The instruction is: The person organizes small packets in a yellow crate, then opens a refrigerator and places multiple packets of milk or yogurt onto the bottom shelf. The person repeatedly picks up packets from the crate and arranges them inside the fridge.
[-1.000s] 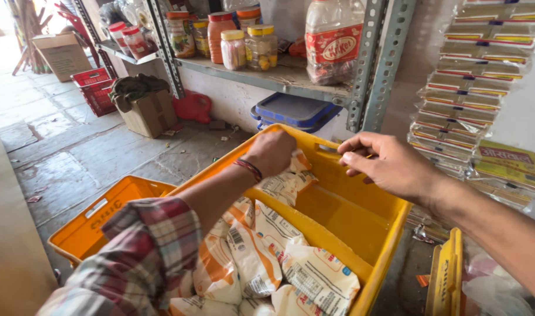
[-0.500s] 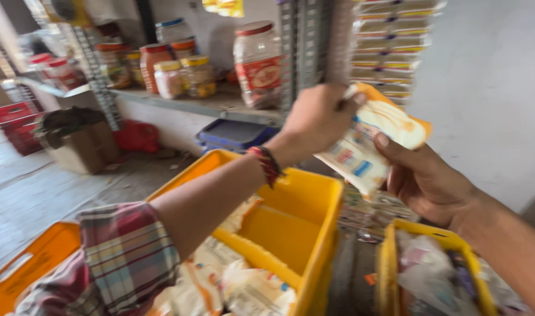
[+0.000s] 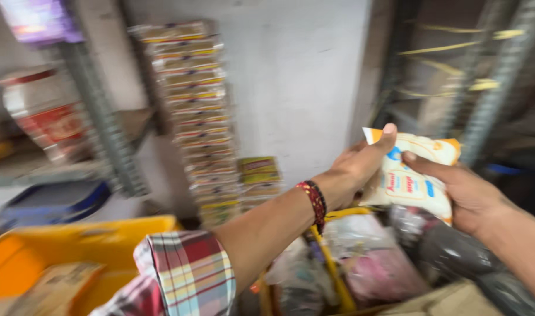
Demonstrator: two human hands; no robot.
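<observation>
white pouch (image 3: 411, 178) between hands | left hand (image 3: 361, 164) gripping it | right hand (image 3: 460, 193) gripping it

At your nine o'clock a yellow crate (image 3: 74, 246) sits low, a blue tub (image 3: 50, 202) just above it. A big red-labelled jar (image 3: 42, 114) stands at ten, and stacked flat packets (image 3: 191, 111) hang at eleven.

Rolled plaid sleeve (image 3: 188, 272) in red, white, blue and yellow, red-and-black beaded wristband (image 3: 314, 202), other forearm bare
</observation>
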